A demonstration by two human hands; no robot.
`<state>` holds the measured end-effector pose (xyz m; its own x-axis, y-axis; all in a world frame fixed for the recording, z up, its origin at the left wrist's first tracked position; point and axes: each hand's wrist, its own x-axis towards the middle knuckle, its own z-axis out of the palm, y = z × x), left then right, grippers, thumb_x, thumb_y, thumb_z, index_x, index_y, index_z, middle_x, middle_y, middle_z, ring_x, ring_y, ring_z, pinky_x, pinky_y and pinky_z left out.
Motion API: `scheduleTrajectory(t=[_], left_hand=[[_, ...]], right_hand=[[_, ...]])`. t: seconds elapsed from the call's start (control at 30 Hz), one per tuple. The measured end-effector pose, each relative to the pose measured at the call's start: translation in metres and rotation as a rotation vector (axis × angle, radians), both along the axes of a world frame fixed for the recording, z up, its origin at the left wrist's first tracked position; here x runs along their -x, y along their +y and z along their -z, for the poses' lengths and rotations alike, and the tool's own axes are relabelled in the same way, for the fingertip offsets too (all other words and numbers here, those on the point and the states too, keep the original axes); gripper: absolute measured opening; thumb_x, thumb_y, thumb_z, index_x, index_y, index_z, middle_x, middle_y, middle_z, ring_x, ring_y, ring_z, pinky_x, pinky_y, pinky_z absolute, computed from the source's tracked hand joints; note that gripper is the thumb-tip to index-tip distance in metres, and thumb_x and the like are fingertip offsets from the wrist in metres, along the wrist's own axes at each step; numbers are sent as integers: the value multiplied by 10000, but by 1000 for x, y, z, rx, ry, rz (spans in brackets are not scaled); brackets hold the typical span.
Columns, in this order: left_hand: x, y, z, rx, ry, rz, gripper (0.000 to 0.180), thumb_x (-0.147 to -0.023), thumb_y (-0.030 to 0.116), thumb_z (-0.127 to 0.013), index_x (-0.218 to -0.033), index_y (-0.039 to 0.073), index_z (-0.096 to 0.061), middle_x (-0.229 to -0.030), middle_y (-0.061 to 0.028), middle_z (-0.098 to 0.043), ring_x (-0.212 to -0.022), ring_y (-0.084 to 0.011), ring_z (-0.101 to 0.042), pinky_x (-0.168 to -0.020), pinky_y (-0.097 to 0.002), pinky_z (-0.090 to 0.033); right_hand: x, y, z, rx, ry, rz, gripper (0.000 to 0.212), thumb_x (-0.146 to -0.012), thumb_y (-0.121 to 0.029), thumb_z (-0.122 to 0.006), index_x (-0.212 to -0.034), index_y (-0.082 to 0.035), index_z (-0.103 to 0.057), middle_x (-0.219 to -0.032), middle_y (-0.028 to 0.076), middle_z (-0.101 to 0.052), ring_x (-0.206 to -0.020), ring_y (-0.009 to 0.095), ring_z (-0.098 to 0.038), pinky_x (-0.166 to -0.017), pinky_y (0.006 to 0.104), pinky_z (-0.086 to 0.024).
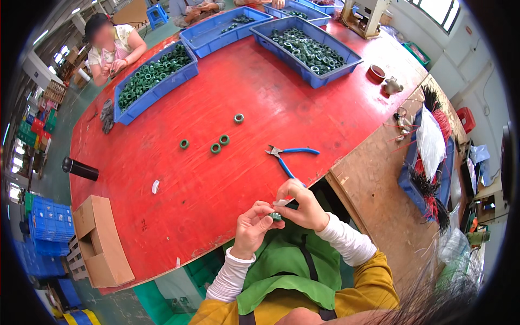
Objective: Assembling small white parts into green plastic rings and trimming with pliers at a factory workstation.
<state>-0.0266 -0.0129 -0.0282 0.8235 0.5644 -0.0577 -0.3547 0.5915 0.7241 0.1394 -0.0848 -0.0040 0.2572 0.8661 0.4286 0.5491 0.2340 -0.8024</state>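
Observation:
My left hand (253,225) pinches a small green ring (276,216) just off the near edge of the red table (216,179). My right hand (301,203) meets it from the right and holds a small white strip (281,202) against the ring. Both hands hover above my green apron. On the table beyond them lie blue-handled cutters (290,157) and several loose green rings (220,143).
Blue trays of green rings (153,76) (306,50) line the far side. A cardboard box (97,238) sits at the left corner, a black cylinder (80,169) beside it. A bin of red and black wires (430,162) stands right. Another person (111,46) sits across.

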Motion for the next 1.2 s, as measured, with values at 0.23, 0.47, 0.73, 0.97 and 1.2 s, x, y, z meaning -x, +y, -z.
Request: scheduleTrajectory(t=[0.23, 0.47, 0.73, 0.97, 1.2], left_hand=[[-2, 1, 5, 90, -59, 7, 167, -897, 101, -593, -1050, 34, -601, -1079, -83, -576, -935, -237, -632, -782, -402, -575], [-4, -3, 12, 149, -84, -29, 154, -923, 98, -553, -1065, 48, -584, -1054, -76, -607, -973, -199, -611, -833, -406, -544], [-6, 4, -4, 87, 56, -16, 154, -934, 78, -528, -1062, -5, -547, -999, -103, -619, -907, -198, -636, -794, -386, -564], [-7, 5, 7, 97, 99, -69, 145, -938, 80, -524, -1057, -2, -526, -971, -102, -639, -885, -183, -640, -774, -349, -557], [-12, -2, 2, 214, 15, -85, 125, -934, 67, -526, -1049, 20, -523, -969, -106, -643, -880, -178, -634, -798, -330, -535]], right_hand=[[19, -11, 12, 237, 650, -147, 307, -943, -160, -522, -1182, 28, -567, -898, 62, -579, -844, 128, -552, -752, 266, -472], [27, -11, 19, -64, -3, 24, 331, -887, -132, -548, -1187, 6, -577, -831, 121, -552, -745, 247, -514, -688, 336, -431], [17, -9, 5, -24, 119, -4, 396, -791, -47, -638, -1181, -15, -572, -790, 83, -571, -710, 246, -519, -634, 343, -434], [10, -6, -3, -199, -426, 56, 430, -612, -129, -756, -1012, -90, -602, -925, 46, -586, -861, 238, -545, -764, 403, -437], [12, -3, 1, -418, -548, 145, 211, -597, -125, -716, -803, -121, -670, -901, -20, -605, -855, 176, -554, -762, 373, -449]])
